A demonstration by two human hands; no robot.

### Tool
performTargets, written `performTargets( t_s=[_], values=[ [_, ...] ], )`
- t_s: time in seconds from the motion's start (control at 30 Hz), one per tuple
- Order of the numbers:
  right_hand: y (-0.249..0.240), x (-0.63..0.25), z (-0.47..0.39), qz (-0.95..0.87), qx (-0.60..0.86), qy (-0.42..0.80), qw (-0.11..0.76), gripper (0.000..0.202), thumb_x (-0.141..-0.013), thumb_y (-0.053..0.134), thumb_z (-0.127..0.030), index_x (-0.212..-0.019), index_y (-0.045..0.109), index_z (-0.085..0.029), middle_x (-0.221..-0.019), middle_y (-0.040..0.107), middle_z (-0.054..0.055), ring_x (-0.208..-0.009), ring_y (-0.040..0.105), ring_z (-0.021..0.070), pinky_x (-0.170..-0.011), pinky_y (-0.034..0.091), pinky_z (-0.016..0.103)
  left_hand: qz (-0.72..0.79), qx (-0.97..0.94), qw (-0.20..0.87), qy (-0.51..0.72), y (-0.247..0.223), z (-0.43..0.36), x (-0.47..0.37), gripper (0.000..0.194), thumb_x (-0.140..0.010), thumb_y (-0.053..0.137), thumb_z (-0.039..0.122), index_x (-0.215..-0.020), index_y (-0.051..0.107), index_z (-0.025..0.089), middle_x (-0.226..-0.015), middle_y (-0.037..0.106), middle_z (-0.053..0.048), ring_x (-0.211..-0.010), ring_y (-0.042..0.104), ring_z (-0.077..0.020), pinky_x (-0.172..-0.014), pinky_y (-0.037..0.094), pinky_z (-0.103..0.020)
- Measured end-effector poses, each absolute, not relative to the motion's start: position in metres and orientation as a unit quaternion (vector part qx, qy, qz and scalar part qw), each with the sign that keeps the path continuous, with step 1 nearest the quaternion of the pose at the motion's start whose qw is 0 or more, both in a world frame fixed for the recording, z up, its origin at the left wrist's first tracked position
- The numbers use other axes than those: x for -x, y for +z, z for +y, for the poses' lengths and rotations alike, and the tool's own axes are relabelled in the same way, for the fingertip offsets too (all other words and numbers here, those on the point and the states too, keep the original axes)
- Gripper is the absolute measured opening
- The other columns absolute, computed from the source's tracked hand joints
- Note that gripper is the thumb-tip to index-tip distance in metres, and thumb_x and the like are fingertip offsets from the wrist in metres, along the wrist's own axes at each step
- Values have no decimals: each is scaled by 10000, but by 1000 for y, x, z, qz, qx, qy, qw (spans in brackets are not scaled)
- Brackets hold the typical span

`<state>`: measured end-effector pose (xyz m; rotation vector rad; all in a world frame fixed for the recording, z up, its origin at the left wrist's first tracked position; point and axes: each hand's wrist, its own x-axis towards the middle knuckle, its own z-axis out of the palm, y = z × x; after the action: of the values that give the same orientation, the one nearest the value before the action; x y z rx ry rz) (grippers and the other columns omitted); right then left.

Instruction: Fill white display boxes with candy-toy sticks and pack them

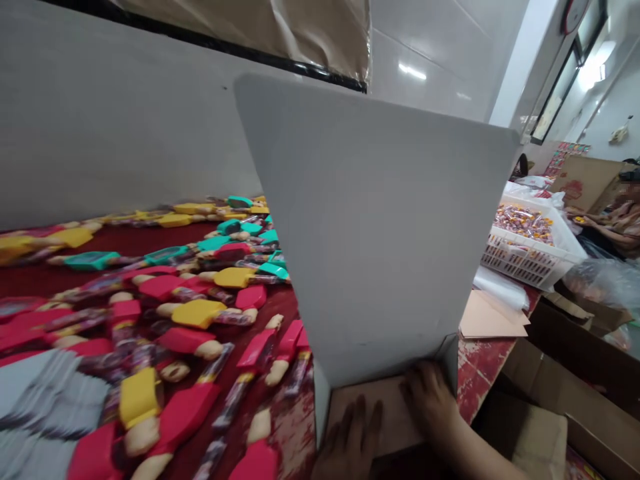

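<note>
A grey-white cardboard box [385, 233] stands on the red table with its tall flap raised. Flat in its bottom lies a light brown card [393, 413]. My left hand [350, 440] rests on the card at its left side, fingers spread. At the right side of the box my right hand [430, 397] touches the card, its fingers blurred and partly in shadow. Left of the box, many pink, yellow and green toy pieces [197, 312] with candy tubes cover the table.
Grey folded sheets [50, 393] are stacked at the lower left. To the right are pinkish cards [493, 317], a white basket [535, 250] full of small wrapped items, and open cardboard boxes [585, 380] beside the table. A person [617, 223] sits at the far right.
</note>
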<state>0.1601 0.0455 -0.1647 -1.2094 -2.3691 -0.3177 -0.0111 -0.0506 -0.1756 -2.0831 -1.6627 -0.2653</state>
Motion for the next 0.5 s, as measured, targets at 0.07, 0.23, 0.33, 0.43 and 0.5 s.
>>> performTargets(
  t_s=[0.07, 0.23, 0.33, 0.43, 0.5],
  values=[
    [-173, -166, 40, -849, 440, -133, 262, 257, -939, 416, -164, -1060, 642, -149, -999, 667, 144, -918, 644, 287, -777, 565, 400, -633, 752, 165, -80, -169, -45, 3, 686, -704, 717, 212, -1357, 511, 262, -1270, 585, -180, -1100, 601, -335, -877, 531, -434],
    [-171, -169, 36, -848, 457, -125, 237, 235, -916, 468, -192, -1052, 646, -122, -994, 687, 157, -1001, 638, 327, -846, 563, 441, -616, 785, 27, -63, -152, -26, -8, 773, -665, 788, 377, -1357, 510, 174, -1365, 495, -231, -1237, 502, -398, -1000, 471, -523],
    [-162, -169, 42, -852, 460, -112, 224, 222, -907, 492, -212, -996, 672, -118, -942, 700, 136, -944, 653, 299, -826, 566, 396, -633, 772, -55, -38, -138, -14, -16, 743, -689, 791, 303, -1339, 512, 75, -1396, 424, -269, -1296, 435, -394, -1070, 423, -488],
    [-157, -172, 55, -852, 439, -121, 260, 284, -954, 422, -251, -936, 686, -147, -883, 698, 108, -830, 658, 232, -739, 548, 315, -639, 759, -114, -42, -120, -2, -20, 810, -655, 830, 294, -1339, 493, 21, -1396, 398, -292, -1320, 398, -397, -1107, 376, -480],
    [-158, -173, 66, -849, 424, -130, 289, 358, -981, 383, -317, -875, 686, -157, -834, 690, 94, -753, 646, 201, -674, 518, 284, -628, 764, -134, -61, -105, 0, -16, 858, -629, 851, 328, -1342, 487, 19, -1404, 393, -289, -1333, 386, -388, -1114, 366, -460]
  ],
)
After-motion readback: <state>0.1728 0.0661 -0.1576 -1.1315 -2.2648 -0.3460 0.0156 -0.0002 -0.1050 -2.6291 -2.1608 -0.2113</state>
